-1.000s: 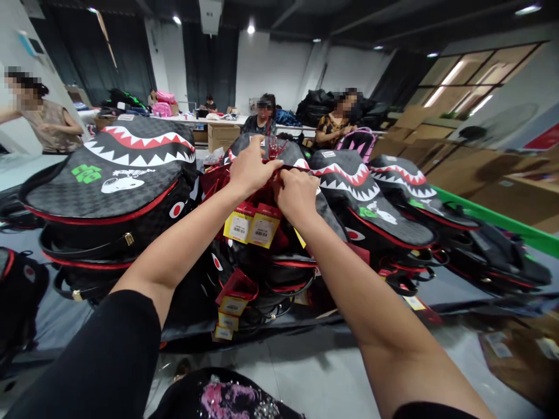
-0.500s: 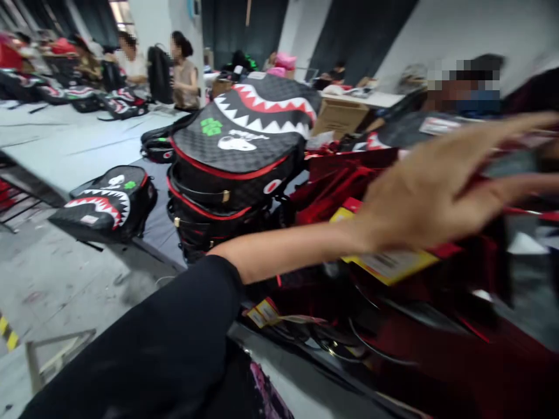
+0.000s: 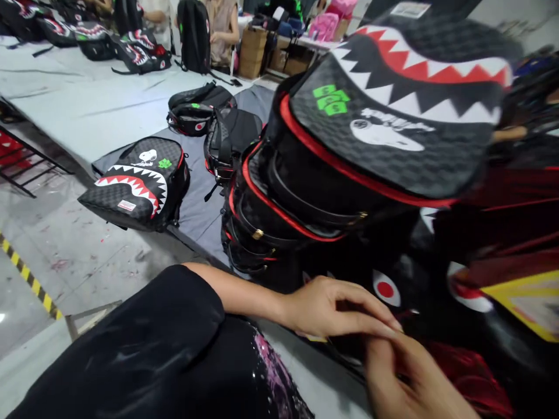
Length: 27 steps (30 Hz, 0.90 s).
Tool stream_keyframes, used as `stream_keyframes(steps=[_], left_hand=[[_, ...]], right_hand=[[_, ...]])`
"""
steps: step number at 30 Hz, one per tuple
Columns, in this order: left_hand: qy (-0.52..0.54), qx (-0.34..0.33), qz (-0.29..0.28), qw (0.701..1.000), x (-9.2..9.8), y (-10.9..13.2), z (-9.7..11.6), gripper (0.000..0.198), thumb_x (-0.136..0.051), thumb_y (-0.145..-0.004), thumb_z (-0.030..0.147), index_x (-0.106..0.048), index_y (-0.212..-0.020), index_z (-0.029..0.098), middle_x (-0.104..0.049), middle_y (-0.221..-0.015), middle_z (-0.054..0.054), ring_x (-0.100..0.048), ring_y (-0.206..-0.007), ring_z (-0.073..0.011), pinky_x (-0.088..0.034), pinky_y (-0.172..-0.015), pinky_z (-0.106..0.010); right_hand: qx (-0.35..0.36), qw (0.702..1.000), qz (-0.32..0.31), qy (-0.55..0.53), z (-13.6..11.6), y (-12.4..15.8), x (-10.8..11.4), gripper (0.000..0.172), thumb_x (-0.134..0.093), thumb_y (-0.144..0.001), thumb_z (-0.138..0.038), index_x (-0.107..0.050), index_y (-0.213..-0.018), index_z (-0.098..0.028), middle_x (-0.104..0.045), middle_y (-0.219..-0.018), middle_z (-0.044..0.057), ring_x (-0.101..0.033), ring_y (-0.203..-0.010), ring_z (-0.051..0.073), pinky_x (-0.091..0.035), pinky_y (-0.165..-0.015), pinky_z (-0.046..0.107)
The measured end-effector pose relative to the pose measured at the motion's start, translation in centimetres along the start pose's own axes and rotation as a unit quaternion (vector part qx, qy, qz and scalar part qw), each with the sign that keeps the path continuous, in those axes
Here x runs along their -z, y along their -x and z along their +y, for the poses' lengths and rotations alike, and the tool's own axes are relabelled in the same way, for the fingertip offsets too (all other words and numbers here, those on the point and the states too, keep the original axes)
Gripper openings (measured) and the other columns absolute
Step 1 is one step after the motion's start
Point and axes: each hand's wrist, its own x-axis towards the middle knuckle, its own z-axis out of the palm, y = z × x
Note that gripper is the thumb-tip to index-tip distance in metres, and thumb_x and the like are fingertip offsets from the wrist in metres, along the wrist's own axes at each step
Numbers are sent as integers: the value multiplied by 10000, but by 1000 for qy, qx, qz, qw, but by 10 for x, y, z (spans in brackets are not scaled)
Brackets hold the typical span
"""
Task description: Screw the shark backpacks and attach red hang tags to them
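1. Rising from the grey-covered bench [image 3: 203,209] near its front edge, a stack of dark backpacks [image 3: 393,116] shows its top bag face up, printed with a red-and-white shark mouth, a green motif and a white cartoon head.
2. Before the stack, a worker's left hand [image 3: 323,305] and right hand [image 3: 423,384] appear to meet at the fingertips, fingers bent inward; whether the hands pinch anything small cannot be told.
3. Just above the fingertips, a red-and-white eye patch [image 3: 386,288] stands out against black; glossy dark-red material [image 3: 476,372] lies beside the right hand, with a blurred yellow-edged tag [image 3: 524,302] farther right.
4. Left of the stack, two dark backpacks [image 3: 231,139] lie together on the bench, while a shark-mouth backpack [image 3: 135,186] juts past its front edge.
5. Farther back, a person in a beige sleeveless top [image 3: 225,35] is beside an upright black backpack [image 3: 192,38].
6. Yellow-and-black tape [image 3: 30,279] runs along the floor [image 3: 105,267] at left.
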Motion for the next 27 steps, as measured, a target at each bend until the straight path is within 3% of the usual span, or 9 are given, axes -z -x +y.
stream_keyframes(steps=[2,6,8,10,13,16,19,23,27], left_hand=[[-34,30,39,998,53,27,9,209,-658,-831,332,-716,-867,135,-725,-980,-70,-665,-995,-178,-501,-974,-300],[-107,110,145,977,161,86,27,188,-596,-870,297,-709,-869,147,-739,-921,-59,-681,-902,-154,-524,-890,-276],[-148,160,194,956,211,112,34,205,-566,-884,310,-690,-865,148,-734,-832,-41,-679,-800,-138,-532,-808,-256],[-207,204,227,930,256,134,38,223,-551,-889,331,-673,-855,149,-713,-749,-22,-662,-713,-128,-522,-725,-235],[-334,269,195,882,307,154,33,219,-521,-899,308,-686,-933,168,-699,-718,-5,-648,-678,-132,-487,-682,-230],[-444,335,72,828,334,162,14,260,-486,-910,247,-691,-1062,197,-731,-794,-31,-672,-771,-167,-470,-727,-250],[-490,380,-19,784,343,161,-12,286,-482,-898,198,-703,-1079,206,-744,-945,-78,-679,-915,-205,-463,-777,-265],[-488,390,-58,779,348,155,-41,290,-469,-902,214,-717,-1052,207,-734,-993,-104,-669,-952,-227,-459,-793,-286],[-467,393,-92,786,347,144,-60,287,-464,-895,213,-713,-1039,204,-726,-987,-111,-657,-957,-228,-449,-801,-292]], right_hand=[[13,1000,-3,-19,-44,-3,-53,112,-588,-882,-197,-664,-960,-219,-712,-816,73,-683,-704,214,-533,-657,331],[25,989,-82,-122,-111,-8,-155,200,-535,-902,-190,-651,-1064,-205,-716,-996,104,-679,-924,234,-524,-843,384],[-10,981,-128,-145,-127,-3,-197,239,-515,-910,-229,-650,-1104,-195,-693,-1103,121,-645,-1045,249,-490,-926,420],[-84,967,-193,-146,-134,6,-232,273,-491,-916,-267,-644,-1125,-180,-692,-1098,119,-645,-1034,240,-488,-923,407],[-213,913,-321,-136,-134,19,-276,353,-468,-912,-272,-580,-1230,-166,-712,-958,71,-673,-845,196,-516,-806,324],[-267,878,-389,-82,-135,23,-311,462,-456,-911,-229,-459,-1366,-153,-710,-948,58,-672,-830,184,-487,-777,276],[-274,866,-419,5,-139,19,-334,449,-446,-918,-198,-456,-1364,-148,-710,-971,97,-671,-854,202,-450,-750,263],[-294,857,-422,27,-141,21,-345,343,-412,-939,-214,-536,-1256,-176,-715,-913,91,-664,-833,203,-423,-730,256],[-320,853,-412,18,-139,27,-350,398,-410,-935,-202,-510,-1320,-193,-719,-899,67,-657,-826,193,-412,-729,249]])
